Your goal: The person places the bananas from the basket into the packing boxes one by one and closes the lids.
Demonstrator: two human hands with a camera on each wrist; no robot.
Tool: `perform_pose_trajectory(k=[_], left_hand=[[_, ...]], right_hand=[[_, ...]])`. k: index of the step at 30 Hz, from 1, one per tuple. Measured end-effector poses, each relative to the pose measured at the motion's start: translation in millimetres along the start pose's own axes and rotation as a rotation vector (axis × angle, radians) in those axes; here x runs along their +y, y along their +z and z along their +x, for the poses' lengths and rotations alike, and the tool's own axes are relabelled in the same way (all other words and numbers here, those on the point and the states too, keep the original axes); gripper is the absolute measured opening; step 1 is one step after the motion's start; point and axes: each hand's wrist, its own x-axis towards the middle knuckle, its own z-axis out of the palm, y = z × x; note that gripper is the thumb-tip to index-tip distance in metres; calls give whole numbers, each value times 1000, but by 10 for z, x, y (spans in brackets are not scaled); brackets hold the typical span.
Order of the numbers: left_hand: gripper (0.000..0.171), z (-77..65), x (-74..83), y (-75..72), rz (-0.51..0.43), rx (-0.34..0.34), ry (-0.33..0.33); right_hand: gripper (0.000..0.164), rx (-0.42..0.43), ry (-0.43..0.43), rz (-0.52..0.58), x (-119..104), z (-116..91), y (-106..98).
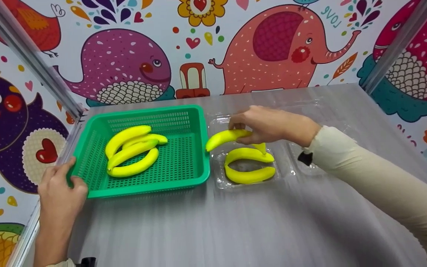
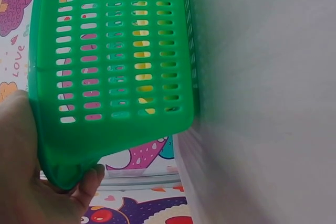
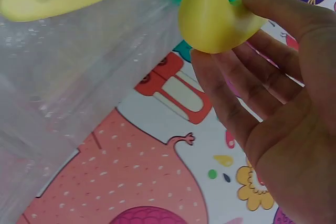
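Note:
My left hand [image 1: 62, 189] grips the near left corner of a green plastic basket [image 1: 205, 163], with the rim between thumb and fingers [image 2: 92, 182]. Several yellow bananas [image 1: 132, 154] lie together in the basket's left half. Just past the basket's right rim, my right hand [image 1: 263, 124] pinches a banana [image 1: 222, 139] between thumb and fingers, its tip pointing left. Beneath it sits a clear plastic container [image 1: 219, 181] holding bananas [image 1: 250, 176]. Another yellow piece [image 1: 260, 148] shows under the hand; whether it joins the held banana, I cannot tell.
More clear plastic packaging [image 1: 310, 107] stretches behind and right of the right forearm. Everything stands on a grey table [image 1: 184, 230]. Printed cartoon walls [image 1: 213, 48] with metal corner posts [image 1: 402, 44] enclose its back and sides.

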Motion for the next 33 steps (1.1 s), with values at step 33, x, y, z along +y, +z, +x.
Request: perform_pose_trajectory(k=[33], left_hand=[[54, -6, -12, -14, -1, 1, 21]], right_hand=[[35, 43, 85, -94, 336, -155, 549]])
